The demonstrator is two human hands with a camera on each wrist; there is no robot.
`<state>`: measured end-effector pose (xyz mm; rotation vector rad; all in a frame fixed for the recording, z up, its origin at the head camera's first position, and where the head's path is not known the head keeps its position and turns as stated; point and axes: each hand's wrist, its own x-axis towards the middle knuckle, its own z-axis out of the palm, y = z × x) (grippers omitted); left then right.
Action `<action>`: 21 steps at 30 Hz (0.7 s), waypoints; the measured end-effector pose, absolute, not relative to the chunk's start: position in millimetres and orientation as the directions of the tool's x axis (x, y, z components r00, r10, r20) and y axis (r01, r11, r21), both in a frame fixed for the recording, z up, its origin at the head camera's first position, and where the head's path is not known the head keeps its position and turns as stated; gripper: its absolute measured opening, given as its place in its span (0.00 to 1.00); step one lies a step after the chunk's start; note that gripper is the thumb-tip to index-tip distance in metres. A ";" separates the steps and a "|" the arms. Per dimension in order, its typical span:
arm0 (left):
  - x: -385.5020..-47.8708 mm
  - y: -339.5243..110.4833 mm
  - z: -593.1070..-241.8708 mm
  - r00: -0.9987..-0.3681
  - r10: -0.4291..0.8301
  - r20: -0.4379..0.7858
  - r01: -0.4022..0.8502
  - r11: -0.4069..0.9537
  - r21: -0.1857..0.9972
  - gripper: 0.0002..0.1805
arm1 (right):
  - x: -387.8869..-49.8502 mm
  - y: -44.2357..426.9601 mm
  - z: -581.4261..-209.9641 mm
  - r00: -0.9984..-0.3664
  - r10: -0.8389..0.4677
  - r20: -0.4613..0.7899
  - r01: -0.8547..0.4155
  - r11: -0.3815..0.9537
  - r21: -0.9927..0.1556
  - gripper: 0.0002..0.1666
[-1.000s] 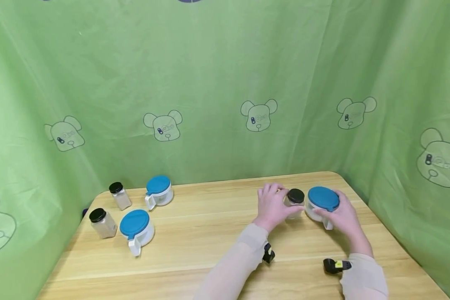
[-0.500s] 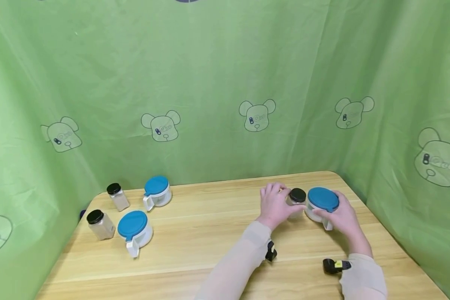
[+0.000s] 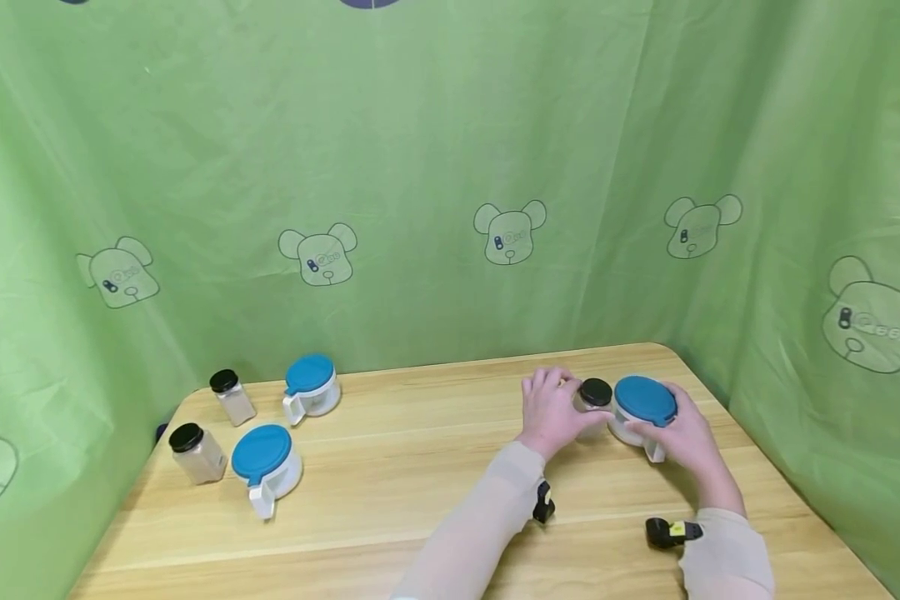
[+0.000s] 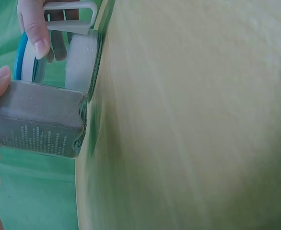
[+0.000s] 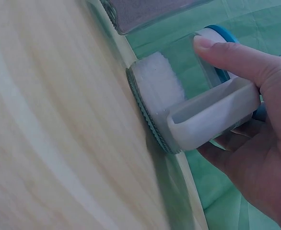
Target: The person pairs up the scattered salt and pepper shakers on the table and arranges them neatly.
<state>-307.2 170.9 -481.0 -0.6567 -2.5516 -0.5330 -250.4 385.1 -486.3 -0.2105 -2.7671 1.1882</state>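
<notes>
So I've got the left hand (image 3: 549,414) gripping the upright jar (image 3: 595,392), just left of the pot (image 3: 644,400) my right hand (image 3: 687,433) holds, handle (image 3: 654,451) pointing near.

Left grip (image 3: 547,417) and right grip (image 3: 687,433) side by side, both curled

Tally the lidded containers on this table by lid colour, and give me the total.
Black-lidded jars: 3, one gripped by the left hand
Blue-lidded handled pots: 3, one gripped by the right hand
Total: 6
</notes>
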 end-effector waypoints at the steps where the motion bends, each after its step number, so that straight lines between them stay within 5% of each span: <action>1: -307.1 171.3 -480.9 -0.787 0.354 0.506 0.526 0.813 0.250 0.36 | -250.2 385.3 -486.2 -0.983 0.174 0.055 0.079 0.681 -0.728 0.63; 21: -305.9 179.5 -484.5 -0.804 0.369 0.466 0.514 0.826 0.233 0.36 | -248.5 391.0 -486.7 -0.989 0.149 -0.008 0.105 0.659 -0.745 0.66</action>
